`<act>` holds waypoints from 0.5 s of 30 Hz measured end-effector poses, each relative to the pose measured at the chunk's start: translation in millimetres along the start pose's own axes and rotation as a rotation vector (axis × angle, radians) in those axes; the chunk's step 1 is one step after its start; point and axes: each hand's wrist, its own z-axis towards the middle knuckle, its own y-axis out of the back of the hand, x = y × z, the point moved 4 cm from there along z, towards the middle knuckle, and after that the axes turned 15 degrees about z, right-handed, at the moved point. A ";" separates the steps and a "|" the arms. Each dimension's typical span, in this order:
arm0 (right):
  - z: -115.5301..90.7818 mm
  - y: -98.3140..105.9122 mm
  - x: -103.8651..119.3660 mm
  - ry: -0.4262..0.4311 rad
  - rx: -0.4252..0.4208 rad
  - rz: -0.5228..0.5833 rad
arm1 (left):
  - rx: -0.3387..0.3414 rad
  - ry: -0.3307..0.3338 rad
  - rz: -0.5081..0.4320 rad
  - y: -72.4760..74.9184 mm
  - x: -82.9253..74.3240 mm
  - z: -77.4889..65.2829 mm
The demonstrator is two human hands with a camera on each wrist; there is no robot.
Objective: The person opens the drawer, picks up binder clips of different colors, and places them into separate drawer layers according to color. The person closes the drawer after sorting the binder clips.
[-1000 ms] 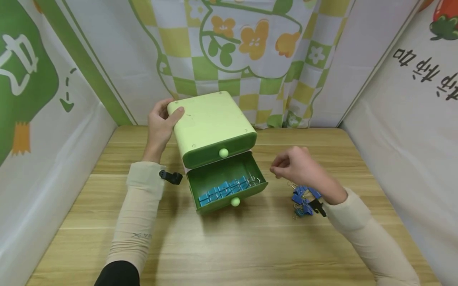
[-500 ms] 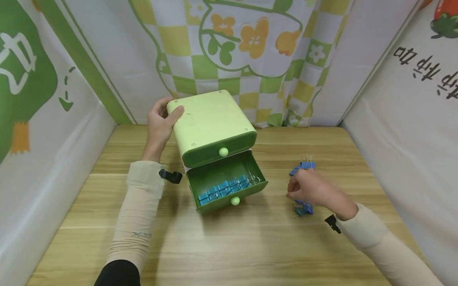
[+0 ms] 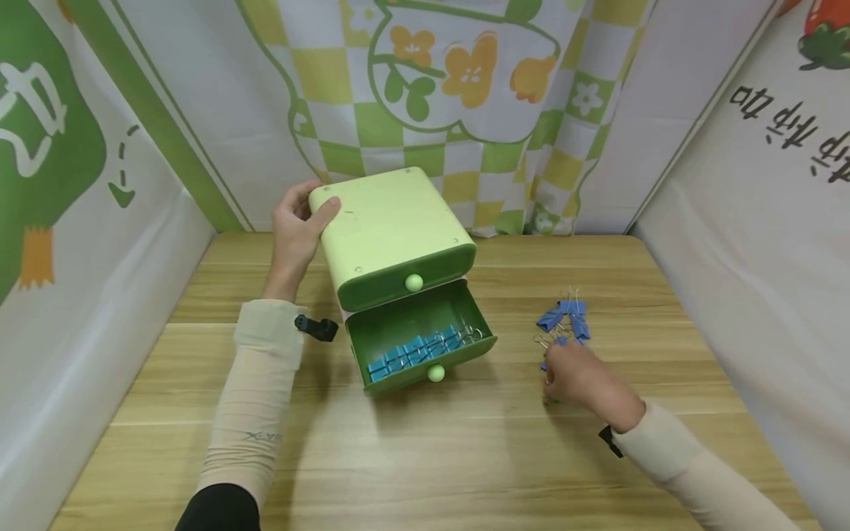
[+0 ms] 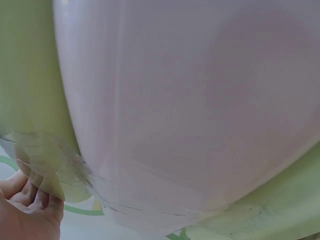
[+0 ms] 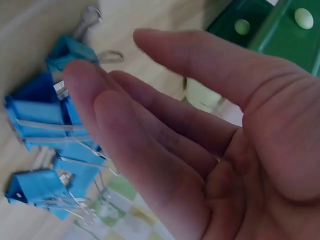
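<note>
The left hand [image 3: 295, 230] grips the rear left corner of a pale yellow-green box-shaped cabinet with rounded edges [image 3: 393, 221], thumb on the top and fingers bent round behind — a hold that probably stops the cabinet sliding or swinging. The cabinet stands upright at a slight angle on a light wood-grain table [image 3: 425, 472], its dark green upper drawer front [image 3: 381, 290] pushed in and its dark green lower drawer [image 3: 412, 317] pulled out toward the person, which leaves the inside within reach from above. Along the lower drawer's front wall lies a close row of turquoise metal binder clips with silver wire handles [image 3: 415, 350]; packed side by side, they likely hold one another in line. To the right of the drawer, a loose heap of blue metal binder clips [image 5: 40, 112] lies on the table, handles pointing various ways, seemingly put there for easy reach. The right hand [image 3: 583, 376] is low over the near side of this heap, thumb well apart from the bent fingers and nothing pinched between them. A teal metal binder clip [image 5: 70, 52] sits just beyond the fingertips — whether they touch it, I cannot tell.
</note>
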 end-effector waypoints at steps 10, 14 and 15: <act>1.7 -6.3 -6.7 0.022 0.018 0.007 | 0.003 0.008 -0.015 1.5 -0.4 0.0; 4.0 -0.7 -5.0 0.075 0.082 0.096 | 0.005 0.009 0.001 0.9 -0.7 -0.5; 4.7 1.7 -4.2 0.082 0.101 0.125 | 0.005 0.009 0.006 0.6 -0.9 -0.7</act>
